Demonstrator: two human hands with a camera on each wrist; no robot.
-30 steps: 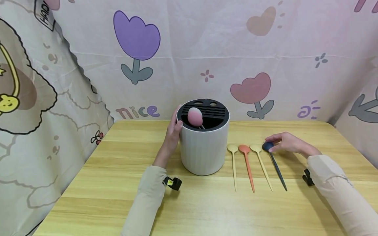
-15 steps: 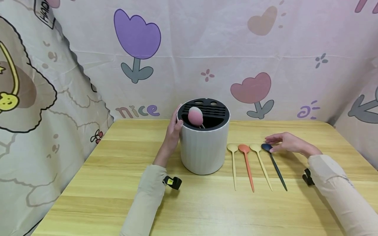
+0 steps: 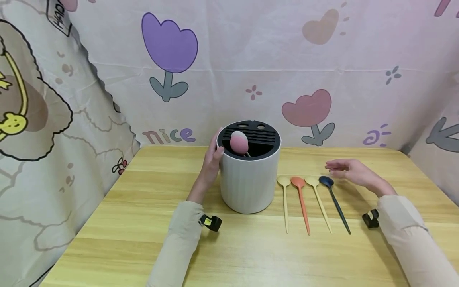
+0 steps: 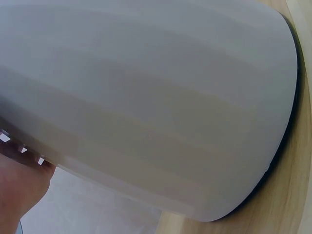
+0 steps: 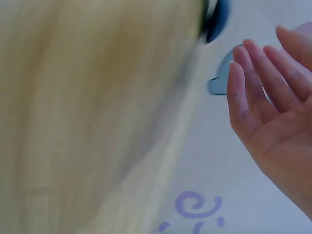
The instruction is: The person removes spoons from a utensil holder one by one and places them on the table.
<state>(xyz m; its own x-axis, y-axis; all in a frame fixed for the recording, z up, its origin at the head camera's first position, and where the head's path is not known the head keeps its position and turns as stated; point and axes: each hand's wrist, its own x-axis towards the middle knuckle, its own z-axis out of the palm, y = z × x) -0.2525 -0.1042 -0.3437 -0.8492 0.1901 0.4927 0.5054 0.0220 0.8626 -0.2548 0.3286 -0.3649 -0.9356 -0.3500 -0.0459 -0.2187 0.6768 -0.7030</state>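
Note:
A white ribbed utensil holder (image 3: 250,185) with a slotted black top stands upright on the table. My left hand (image 3: 210,163) holds its left side, the thumb in front near the rim; the far fingers are partly hidden. From the large opening in the top leans a pink utensil with a rounded head (image 3: 239,143). To the holder's right lie a cream spoon (image 3: 284,182), an orange spoon (image 3: 298,183), a second cream spoon (image 3: 312,182) and a dark blue spoon (image 3: 326,181). Just above the dark blue spoon's head, my right hand (image 3: 353,172) hovers with fingers extended, holding nothing.
The wooden table (image 3: 143,223) extends on both sides of the holder. Behind it hangs a patterned cloth (image 3: 229,52), and another stretch of cloth covers the left side. Each wrist carries a small black camera.
My right hand has come away from the dark blue spoon's head, which it was touching, and lifted slightly to the right. The spoon stays lying on the table. My left hand keeps its place.

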